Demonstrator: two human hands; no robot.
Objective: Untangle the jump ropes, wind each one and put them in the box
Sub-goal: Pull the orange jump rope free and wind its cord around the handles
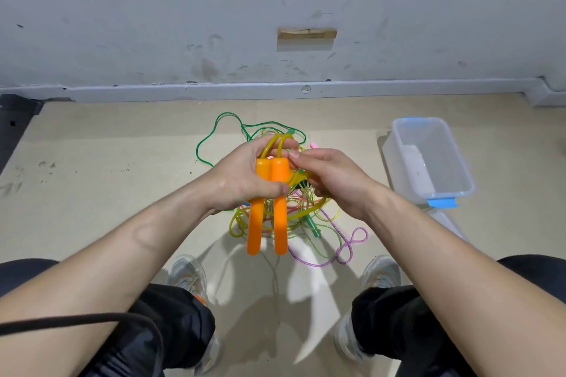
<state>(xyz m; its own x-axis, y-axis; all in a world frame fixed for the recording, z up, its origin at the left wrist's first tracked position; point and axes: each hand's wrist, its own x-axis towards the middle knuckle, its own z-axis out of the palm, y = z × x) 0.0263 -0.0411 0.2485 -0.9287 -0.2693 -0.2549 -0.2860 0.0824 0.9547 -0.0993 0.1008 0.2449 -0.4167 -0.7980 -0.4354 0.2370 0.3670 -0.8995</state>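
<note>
Left hand grips two orange handles — right hand pinches yellow rope; one box.

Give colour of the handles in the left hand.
Orange; handles show best in head view.

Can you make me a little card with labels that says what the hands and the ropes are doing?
left hand: grips two orange handles side by side
right hand: fingers pinch the yellow rope next to the handles
pile: tangled ropes on the floor under the hands
green rope: loops out at the far left of the pile
purple rope: loops out at the near right
box: on the right, no rope inside
</note>
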